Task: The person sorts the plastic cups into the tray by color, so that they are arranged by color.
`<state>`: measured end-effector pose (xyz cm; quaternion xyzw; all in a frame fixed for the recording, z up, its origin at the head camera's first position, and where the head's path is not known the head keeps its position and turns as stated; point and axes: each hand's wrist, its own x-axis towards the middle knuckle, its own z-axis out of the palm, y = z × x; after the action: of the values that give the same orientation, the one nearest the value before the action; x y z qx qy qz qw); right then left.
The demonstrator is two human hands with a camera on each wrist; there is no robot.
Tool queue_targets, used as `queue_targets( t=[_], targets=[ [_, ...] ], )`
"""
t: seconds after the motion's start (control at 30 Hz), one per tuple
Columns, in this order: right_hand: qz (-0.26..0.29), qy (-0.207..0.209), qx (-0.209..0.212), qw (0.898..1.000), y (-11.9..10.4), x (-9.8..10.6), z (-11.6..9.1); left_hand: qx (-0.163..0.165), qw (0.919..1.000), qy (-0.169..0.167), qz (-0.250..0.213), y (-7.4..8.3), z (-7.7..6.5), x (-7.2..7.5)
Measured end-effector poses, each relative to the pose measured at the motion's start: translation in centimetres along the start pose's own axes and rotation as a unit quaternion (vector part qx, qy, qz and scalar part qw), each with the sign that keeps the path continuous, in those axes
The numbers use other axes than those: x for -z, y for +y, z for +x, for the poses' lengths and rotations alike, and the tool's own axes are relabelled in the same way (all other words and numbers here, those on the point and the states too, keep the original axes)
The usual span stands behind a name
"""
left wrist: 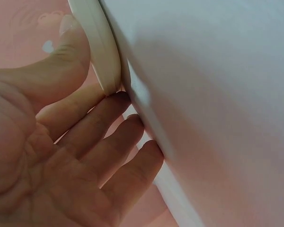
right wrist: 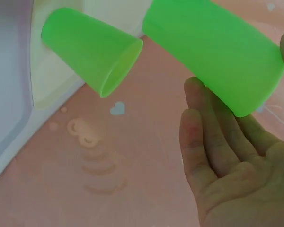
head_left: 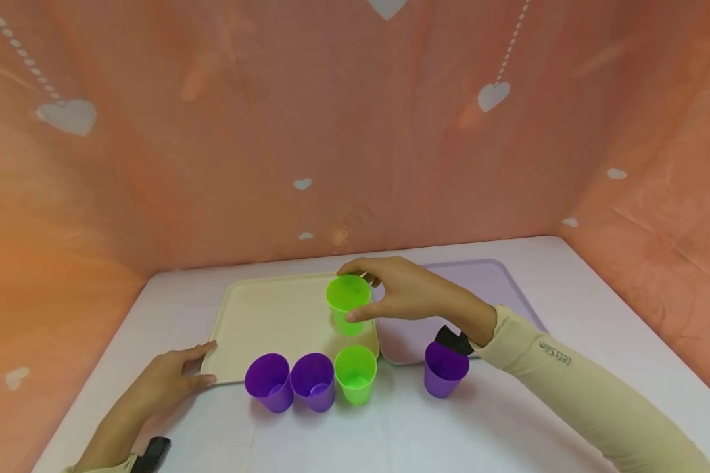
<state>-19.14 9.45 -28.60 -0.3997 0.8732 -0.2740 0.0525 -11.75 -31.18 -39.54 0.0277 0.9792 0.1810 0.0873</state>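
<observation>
My right hand (head_left: 411, 289) holds a bright green cup (head_left: 338, 303) by its sides over the right part of a cream tray (head_left: 275, 312), thumb on the near side and fingers around the far side. That held cup (right wrist: 213, 52) fills the upper right of the right wrist view, where a smaller green cup (right wrist: 85, 47) stands beyond it, mouth up. My left hand (head_left: 168, 378) touches the cream tray's left edge near its front corner. In the left wrist view its thumb (left wrist: 68, 52) lies against the tray rim (left wrist: 100, 52), with the other fingers nearly straight beside it.
Before the cream tray stand two purple cups (head_left: 270, 387) and a green cup (head_left: 357, 384) in a row. Another purple cup (head_left: 440, 380) stands under my right wrist, by a lilac tray (head_left: 470, 279). Pink cloth (head_left: 331, 144) surrounds the white table (head_left: 307, 447) behind and at the sides.
</observation>
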Motion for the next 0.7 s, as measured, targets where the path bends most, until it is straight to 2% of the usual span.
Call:
queue_targets(
  t=[0.17, 0.33, 0.57, 0.7],
  targets=[
    [0.019, -0.014, 0.002, 1.000, 0.0, -1.0, 2.4, 0.007, 1.0000, 0.002, 0.002, -0.2, 0.1, 0.1],
    [0.017, -0.033, 0.012, 0.999, 0.2, -1.9, 4.7, 0.001, 1.0000, 0.004, 0.001, -0.5, 0.0, 0.1],
    [-0.027, -0.063, 0.015, 0.998, -0.3, -2.6, 7.0, -0.002, 1.0000, 0.002, 0.003, -0.5, -0.2, 0.0],
    [-0.033, -0.070, 0.013, 0.997, -0.2, -3.0, 8.0, 0.000, 0.9999, 0.006, -0.008, -0.3, -0.2, 0.0]
  ],
)
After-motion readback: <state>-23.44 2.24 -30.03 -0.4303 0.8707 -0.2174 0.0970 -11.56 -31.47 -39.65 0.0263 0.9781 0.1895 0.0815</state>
